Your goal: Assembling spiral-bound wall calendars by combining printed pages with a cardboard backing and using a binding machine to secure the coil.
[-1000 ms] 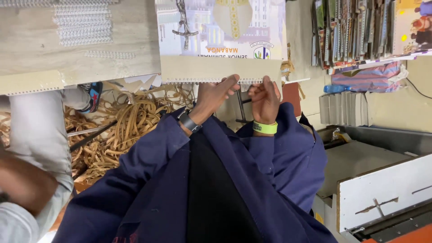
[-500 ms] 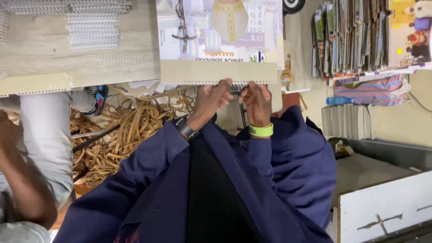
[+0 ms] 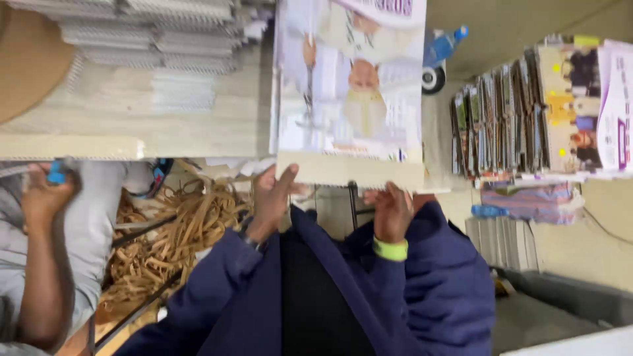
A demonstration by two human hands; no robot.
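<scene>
Holding: both my hands are on the near edge of a printed wall calendar (image 3: 349,99) that lies flat on the pale worktable (image 3: 132,125), picture side up, its plain cream strip toward me.
Left hand: my left hand (image 3: 273,194) comes in at the calendar's near left corner; the fingers are stretched and loosely together, the thumb set apart, pressing on that cream edge (whether anything is pinched underneath I cannot tell, the frame is blurred).
Right hand: my right hand (image 3: 393,211) sits just under the near right part of the edge, fingers curled close together, touching or nearly touching it; a lime-green wristband (image 3: 390,250) shows at the cuff of my dark blue sleeve (image 3: 455,290).
Why held so: one hand at each end of the same edge keeps the sheet square to the table's rim, as I judge it.
Far left: stacks of wire binding combs (image 3: 178,29) lie on the table, well apart from my hands.
Near left: a heap of tan paper offcut strips (image 3: 178,237) fills the space under the table's edge.
Co-worker: another person's hand (image 3: 43,198) at the far left grips something blue (too small to name).
Right: upright rows of finished calendars (image 3: 521,105) stand well apart from me.
</scene>
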